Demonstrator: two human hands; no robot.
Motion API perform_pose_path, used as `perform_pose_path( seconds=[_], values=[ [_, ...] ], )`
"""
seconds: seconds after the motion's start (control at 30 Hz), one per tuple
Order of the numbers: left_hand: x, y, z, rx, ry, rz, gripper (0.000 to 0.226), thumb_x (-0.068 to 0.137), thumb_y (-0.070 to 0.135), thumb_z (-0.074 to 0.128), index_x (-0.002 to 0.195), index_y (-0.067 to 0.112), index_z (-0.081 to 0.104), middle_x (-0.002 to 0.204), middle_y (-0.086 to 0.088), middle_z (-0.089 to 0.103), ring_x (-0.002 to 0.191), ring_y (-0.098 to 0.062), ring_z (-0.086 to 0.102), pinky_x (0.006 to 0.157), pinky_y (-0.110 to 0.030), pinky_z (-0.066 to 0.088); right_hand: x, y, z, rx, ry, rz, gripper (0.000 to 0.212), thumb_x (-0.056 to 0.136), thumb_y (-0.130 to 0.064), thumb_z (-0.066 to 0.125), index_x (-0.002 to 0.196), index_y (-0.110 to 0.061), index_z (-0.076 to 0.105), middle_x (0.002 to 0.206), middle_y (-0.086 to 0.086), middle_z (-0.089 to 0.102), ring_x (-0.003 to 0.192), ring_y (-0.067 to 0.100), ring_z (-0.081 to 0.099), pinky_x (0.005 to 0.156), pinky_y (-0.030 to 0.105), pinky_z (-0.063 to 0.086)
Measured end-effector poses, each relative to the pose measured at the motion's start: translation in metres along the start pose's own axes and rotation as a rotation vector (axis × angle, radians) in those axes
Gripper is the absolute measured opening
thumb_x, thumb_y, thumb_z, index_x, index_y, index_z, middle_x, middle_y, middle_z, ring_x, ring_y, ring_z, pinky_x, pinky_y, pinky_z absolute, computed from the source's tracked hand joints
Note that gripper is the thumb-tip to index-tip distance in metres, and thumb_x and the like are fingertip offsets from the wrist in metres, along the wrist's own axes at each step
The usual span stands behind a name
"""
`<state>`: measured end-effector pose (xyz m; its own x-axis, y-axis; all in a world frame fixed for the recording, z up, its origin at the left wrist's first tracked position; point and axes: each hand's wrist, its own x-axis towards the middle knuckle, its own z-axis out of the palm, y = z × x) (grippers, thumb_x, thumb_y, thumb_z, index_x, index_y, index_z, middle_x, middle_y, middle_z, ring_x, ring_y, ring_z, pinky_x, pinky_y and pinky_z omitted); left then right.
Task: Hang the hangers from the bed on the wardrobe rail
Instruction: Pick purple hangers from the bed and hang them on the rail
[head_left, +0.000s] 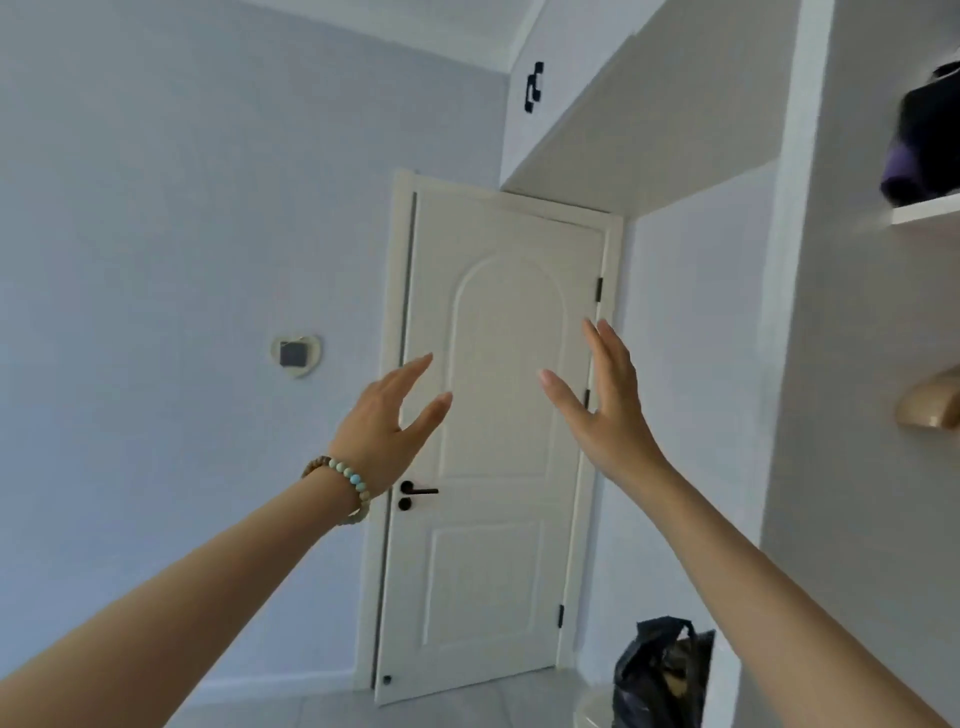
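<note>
Both arms are reaching forward and up in front of the person, and both hands are empty. The left hand (387, 418) is spreading its fingers loosely, thumb apart from the rest, palm turned inward toward the other hand; a beaded bracelet (345, 480) with pale blue and tan beads is sitting on its wrist. The right hand (605, 400) is likewise standing released, fingers extended upward and thumb angled toward the left, grasping nothing. The two hands are facing each other with a clear gap between them, and neither is touching anything. Behind them a white panelled door (493, 426) is standing shut, its black handle (415, 491) showing just below the left wrist. A small heart-shaped wall plate (296, 354) is hanging on the pale wall to the left of the door. On the right, the white wardrobe (800, 322) is rising along the edge of the view, with a dark, blurred bundle (924, 140) lying on a shelf (924, 208) near the top. A tan rounded object (930, 402), possibly the end of a hanger, is poking in at the right edge below that shelf, too cropped to tell. A black plastic bag (660, 670) is sitting on the floor near the base of the wardrobe. Neither the bed nor the rail is showing in this view.
</note>
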<state>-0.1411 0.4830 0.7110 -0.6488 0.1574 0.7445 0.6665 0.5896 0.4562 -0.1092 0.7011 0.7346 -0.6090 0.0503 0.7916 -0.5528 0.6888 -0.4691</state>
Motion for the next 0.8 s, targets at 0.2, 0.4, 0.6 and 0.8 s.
perform_pose_path(
  seconds=[0.2,0.4,0.6,0.8],
  values=[
    [-0.109,-0.145,-0.121,0.233,0.038,-0.326,0.064,0.090,0.051,0.037,0.145,0.023,0.024,0.151,0.004,0.029,0.139,-0.016,0.026,0.114,-0.034,0.023,-0.040,-0.079,0.191,0.102,-0.313,-0.070,0.075,0.088,-0.052,0.049,0.150,-0.029,0.012,0.158,-0.013,0.001,0.145,0.003,-0.002,0.120,0.038,0.006],
    [-0.238,-0.257,-0.205,0.420,0.045,-0.648,0.067,0.089,0.054,0.037,0.146,0.022,0.022,0.152,0.002,0.028,0.139,-0.017,0.026,0.115,-0.035,0.024,-0.113,-0.133,0.366,0.166,-0.657,-0.129,0.078,0.087,-0.058,0.044,0.150,-0.030,0.006,0.159,-0.011,-0.003,0.146,0.008,-0.004,0.120,0.041,0.005],
    [-0.374,-0.338,-0.237,0.517,0.001,-0.993,0.067,0.091,0.053,0.038,0.146,0.021,0.019,0.152,-0.001,0.028,0.140,-0.019,0.025,0.115,-0.035,0.023,-0.220,-0.155,0.518,0.175,-0.956,-0.222,0.081,0.087,-0.061,0.045,0.150,-0.025,0.009,0.160,-0.004,0.000,0.147,0.016,0.000,0.119,0.043,0.005],
    [-0.500,-0.403,-0.219,0.579,-0.037,-1.322,0.066,0.090,0.054,0.039,0.146,0.023,0.022,0.150,0.000,0.032,0.137,-0.019,0.029,0.112,-0.030,0.023,-0.344,-0.136,0.634,0.158,-1.267,-0.269,0.084,0.086,-0.061,0.046,0.151,-0.025,0.005,0.160,-0.003,-0.004,0.147,0.015,-0.002,0.120,0.043,0.006]
  ],
)
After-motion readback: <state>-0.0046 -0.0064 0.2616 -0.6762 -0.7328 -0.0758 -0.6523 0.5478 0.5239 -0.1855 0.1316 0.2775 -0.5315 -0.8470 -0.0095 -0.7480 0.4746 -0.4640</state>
